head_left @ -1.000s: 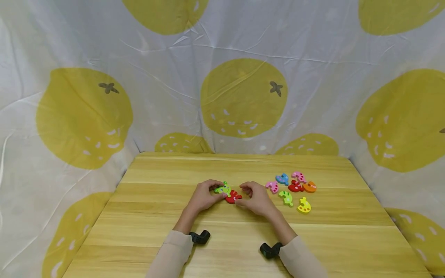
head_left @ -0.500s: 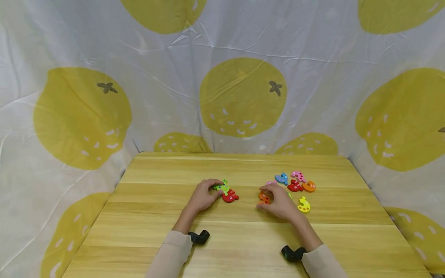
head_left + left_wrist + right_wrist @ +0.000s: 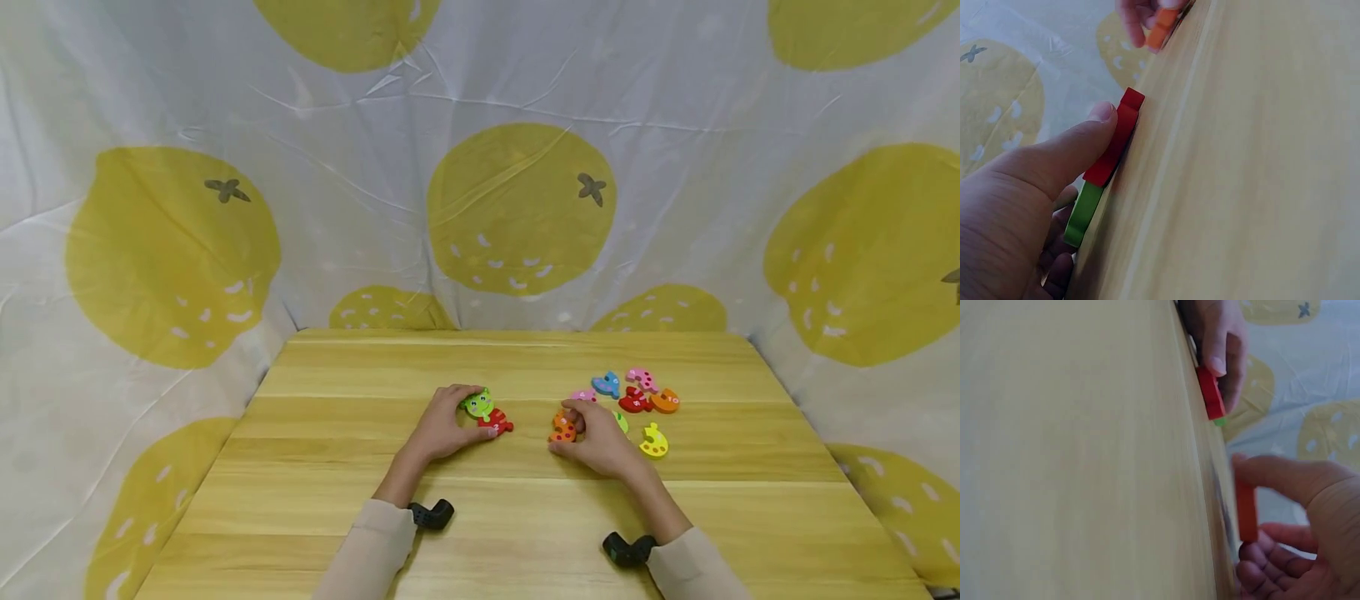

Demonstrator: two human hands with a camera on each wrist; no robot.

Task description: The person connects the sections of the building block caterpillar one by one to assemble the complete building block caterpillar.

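Bare table (image 3: 529,454) gives a hand a short passage in the centre, below mid-height, between the green-and-red pair (image 3: 497,419) and the orange piece (image 3: 558,427); the left hand (image 3: 444,425) and right hand (image 3: 600,437) block either side of it. Right of centre, a loose cluster of pieces (image 3: 636,401) leaves only narrow gaps, the yellow piece (image 3: 655,442) lying nearest the lower edge. Open wood stretches at left, at far right and between the two wrist cameras (image 3: 432,514), while the curtain (image 3: 521,208) bars the rear edge

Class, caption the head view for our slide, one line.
Left hand holds a smiling green piece and a red piece; right hand pinches a spotted orange piece.
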